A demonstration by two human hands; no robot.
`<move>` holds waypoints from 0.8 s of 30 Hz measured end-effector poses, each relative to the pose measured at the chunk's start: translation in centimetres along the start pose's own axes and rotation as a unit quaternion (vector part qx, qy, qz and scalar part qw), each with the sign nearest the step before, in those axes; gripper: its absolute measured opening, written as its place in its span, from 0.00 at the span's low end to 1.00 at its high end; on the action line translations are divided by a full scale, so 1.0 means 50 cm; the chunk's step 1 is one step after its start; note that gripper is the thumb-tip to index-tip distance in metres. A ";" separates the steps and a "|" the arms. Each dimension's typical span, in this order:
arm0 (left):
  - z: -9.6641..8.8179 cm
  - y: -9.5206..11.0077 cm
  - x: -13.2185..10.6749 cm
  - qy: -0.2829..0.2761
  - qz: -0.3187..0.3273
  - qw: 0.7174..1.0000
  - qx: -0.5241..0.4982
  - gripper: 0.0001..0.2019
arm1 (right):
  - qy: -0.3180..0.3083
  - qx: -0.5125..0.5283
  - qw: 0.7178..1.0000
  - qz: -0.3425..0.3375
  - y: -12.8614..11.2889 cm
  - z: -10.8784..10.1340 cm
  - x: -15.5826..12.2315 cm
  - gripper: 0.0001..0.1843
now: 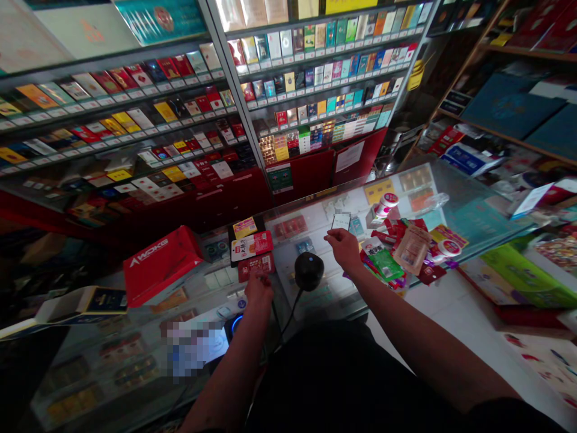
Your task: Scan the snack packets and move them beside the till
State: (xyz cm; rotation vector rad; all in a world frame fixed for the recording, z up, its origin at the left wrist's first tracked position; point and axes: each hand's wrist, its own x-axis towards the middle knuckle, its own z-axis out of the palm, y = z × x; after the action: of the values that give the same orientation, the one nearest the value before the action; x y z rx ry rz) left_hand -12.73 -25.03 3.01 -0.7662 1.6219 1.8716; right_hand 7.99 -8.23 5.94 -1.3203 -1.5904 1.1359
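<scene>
My left hand is at the near edge of a dark red snack packet, its fingers closed on that edge. Beyond it lie a red and white packet and a yellow and purple one, on a dark flat thing. My right hand hovers over the glass counter, fingertips drawn together with nothing visible in them. Just behind it is a small white-faced screen or card. Right of that hand is a heap of snack packets, with a green packet and a brown packet.
Between my hands stands a black scanner-like device with a cable. A red box sits at the left, beside an open dark carton. A lit screen lies near my left forearm. Cigarette shelves rise behind the counter.
</scene>
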 end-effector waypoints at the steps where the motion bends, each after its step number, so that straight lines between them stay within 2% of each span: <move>1: -0.002 -0.002 -0.002 -0.004 0.001 1.000 0.001 0.10 | 0.001 0.001 1.000 0.000 -0.002 -0.002 -0.002 0.13; 9: -0.011 -0.011 -0.017 -0.026 0.031 0.998 0.043 0.14 | 0.019 -0.010 1.000 0.004 -0.003 -0.021 -0.017 0.11; 15: -0.007 -0.014 -0.031 -0.091 0.064 0.992 0.052 0.12 | 0.031 0.020 0.999 0.021 0.016 -0.037 -0.032 0.09; 19: -0.005 -0.004 -0.057 -0.127 0.098 0.984 0.074 0.10 | 0.052 0.016 0.998 0.041 0.028 -0.077 -0.057 0.12; 24: -0.004 0.021 -0.090 -0.206 0.152 0.959 0.118 0.10 | 0.106 0.033 0.991 0.076 0.069 -0.149 -0.099 0.15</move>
State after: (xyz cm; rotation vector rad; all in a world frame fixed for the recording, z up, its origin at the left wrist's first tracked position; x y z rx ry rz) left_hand -10.38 -25.51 6.95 -0.0165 1.7073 1.8356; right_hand 16.88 -11.66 4.92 -1.4856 -1.3072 1.0879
